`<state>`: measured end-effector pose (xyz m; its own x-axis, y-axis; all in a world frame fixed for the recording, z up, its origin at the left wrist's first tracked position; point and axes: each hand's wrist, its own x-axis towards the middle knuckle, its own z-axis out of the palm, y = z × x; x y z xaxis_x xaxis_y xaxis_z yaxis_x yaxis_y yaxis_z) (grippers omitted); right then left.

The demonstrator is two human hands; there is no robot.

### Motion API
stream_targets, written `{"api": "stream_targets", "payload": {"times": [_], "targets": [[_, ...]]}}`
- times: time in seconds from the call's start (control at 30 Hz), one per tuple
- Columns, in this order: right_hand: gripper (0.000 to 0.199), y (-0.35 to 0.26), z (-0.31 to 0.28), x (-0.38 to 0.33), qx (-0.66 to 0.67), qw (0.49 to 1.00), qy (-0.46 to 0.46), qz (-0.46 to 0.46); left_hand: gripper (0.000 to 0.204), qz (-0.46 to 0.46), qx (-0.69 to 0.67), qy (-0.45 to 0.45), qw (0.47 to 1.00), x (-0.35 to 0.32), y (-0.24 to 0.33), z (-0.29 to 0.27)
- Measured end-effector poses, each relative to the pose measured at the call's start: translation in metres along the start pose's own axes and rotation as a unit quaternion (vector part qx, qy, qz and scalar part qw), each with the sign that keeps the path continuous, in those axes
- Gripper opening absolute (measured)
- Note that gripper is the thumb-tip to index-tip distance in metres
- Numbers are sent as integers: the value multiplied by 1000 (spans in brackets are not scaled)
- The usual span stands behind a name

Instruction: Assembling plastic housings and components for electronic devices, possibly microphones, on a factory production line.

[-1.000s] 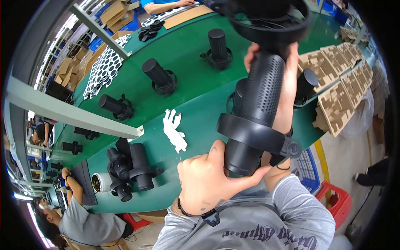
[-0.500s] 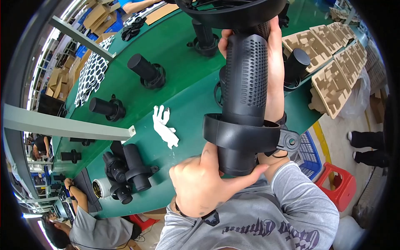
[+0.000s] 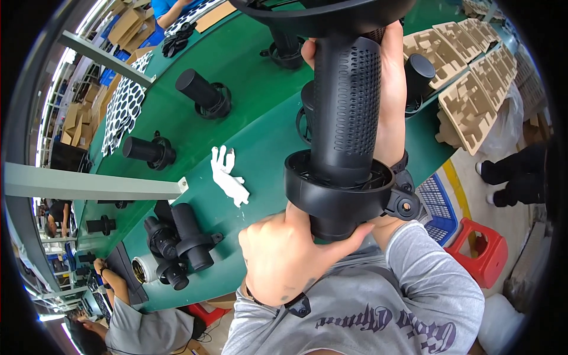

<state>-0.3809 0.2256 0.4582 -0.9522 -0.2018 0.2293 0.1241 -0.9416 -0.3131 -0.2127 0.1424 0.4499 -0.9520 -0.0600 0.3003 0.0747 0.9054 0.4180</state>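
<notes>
My left hand (image 3: pixel 278 251) is closed round the narrow lower end of a black perforated cylinder (image 3: pixel 346 106) held close to my view. A wide ring collar (image 3: pixel 337 195) with a side lug surrounds the cylinder near that end. Higher up, my right hand (image 3: pixel 390 50) reaches behind it, fingers curled round a second black perforated part, mostly hidden. A large black ring (image 3: pixel 325 21) caps the top of the view above that hand. On the green surface to the left lies a white glove (image 3: pixel 229 177).
Similar black cylinders with collars stand or lie on the green belt (image 3: pixel 248 89), one group (image 3: pixel 183 242) beside a grey metal post (image 3: pixel 94 180). Moulded pulp trays (image 3: pixel 470 106) line the right. A blue basket (image 3: pixel 438 213) and red stool (image 3: pixel 482 254) are below. Co-workers sit or stand nearby.
The near cylinder has tilted, so more of the inside of its ring collar shows. The large ring at the top has shifted left and slightly up. Both hands keep their holds.
</notes>
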Motion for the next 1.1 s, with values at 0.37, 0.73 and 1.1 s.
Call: {"api": "stream_targets", "payload": {"times": [0.37, 0.73, 1.1], "targets": [[57, 7, -25, 7, 27, 984, -93, 152, 66, -30, -1, -25, 999, -6, -1, -8], [60, 19, -23, 4, -32, 988, 0, 152, 71, -59, -33, -16, 998, -11, 1, -19], [70, 32, -16, 10, -60, 986, 16, 157, 61, -113, -10, 3, 994, -12, 0, -35]]}}
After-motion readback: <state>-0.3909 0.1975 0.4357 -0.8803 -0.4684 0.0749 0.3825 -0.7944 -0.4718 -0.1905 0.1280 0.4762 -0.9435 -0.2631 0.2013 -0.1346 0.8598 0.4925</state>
